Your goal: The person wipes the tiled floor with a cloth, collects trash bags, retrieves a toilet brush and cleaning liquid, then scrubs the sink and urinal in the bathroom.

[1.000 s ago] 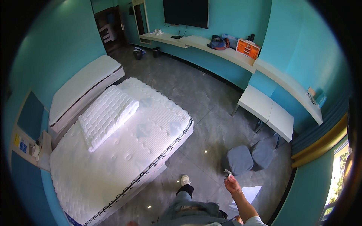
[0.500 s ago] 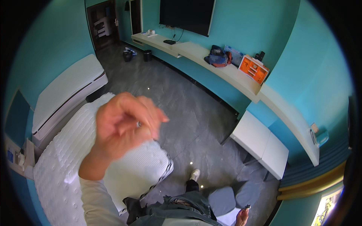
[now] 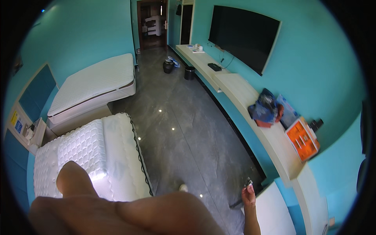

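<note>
My left hand fills the lower left of the view, very close and blurred. One digit points up over the bed with the folded quilted pad; the other fingers cannot be made out, nor whether they hold anything. Toward the lower right my right hand is raised, its fingers closed on a small dark and silvery object too small to name. Behind that hand are the grey floor and the edge of a white table.
Nearest on the left is a bare mattress with a folded quilted pad; a second bed stands beyond it. Along the right wall runs a long shelf bearing a bag and an orange-and-white box. A black bin stands under it.
The view has swung up and left toward the doorway. My left hand has come much closer, to the lower edge. My right hand now shows higher, with its forearm visible.
</note>
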### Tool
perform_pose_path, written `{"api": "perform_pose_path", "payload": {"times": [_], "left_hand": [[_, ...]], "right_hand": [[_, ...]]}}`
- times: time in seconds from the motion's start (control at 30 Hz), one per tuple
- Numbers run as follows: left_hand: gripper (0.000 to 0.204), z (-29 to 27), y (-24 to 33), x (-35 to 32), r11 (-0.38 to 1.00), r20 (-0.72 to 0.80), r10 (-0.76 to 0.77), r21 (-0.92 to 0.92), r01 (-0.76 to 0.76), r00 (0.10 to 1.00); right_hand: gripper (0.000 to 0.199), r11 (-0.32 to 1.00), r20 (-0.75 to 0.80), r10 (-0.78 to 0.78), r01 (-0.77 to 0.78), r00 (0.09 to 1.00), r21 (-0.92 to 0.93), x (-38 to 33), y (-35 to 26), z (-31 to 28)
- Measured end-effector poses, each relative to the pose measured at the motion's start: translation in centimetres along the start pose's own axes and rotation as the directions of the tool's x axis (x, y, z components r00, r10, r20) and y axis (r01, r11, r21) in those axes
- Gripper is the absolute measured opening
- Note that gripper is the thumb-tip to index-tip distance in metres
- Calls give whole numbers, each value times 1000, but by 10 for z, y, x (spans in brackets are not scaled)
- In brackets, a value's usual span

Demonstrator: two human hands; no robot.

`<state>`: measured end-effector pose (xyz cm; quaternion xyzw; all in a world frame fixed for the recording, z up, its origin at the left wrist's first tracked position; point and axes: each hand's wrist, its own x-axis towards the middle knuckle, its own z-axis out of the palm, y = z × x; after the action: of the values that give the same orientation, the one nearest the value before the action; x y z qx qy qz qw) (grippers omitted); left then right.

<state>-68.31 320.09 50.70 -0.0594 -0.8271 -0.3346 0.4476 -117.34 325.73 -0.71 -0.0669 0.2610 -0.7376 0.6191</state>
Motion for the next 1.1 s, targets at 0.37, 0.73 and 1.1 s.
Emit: {"api": "perform_pose_path", "payload": {"times": [0.37,0.73,1.1], "left_hand": [[14,-161,-240,70,995,-82,-93,25,96,992],[16,-310,-519,144,986,-180,-156,24,163,971],[18,-486,-701,182,908,-607,-211,168,384,766]], "right_hand": [[36,978,-117,68,-43,991,204,268,22,27],[31,996,-301,54,-30,952,83,615,19,74],[27,744,131,660,-618,740,-255,1083,239,381]]}}
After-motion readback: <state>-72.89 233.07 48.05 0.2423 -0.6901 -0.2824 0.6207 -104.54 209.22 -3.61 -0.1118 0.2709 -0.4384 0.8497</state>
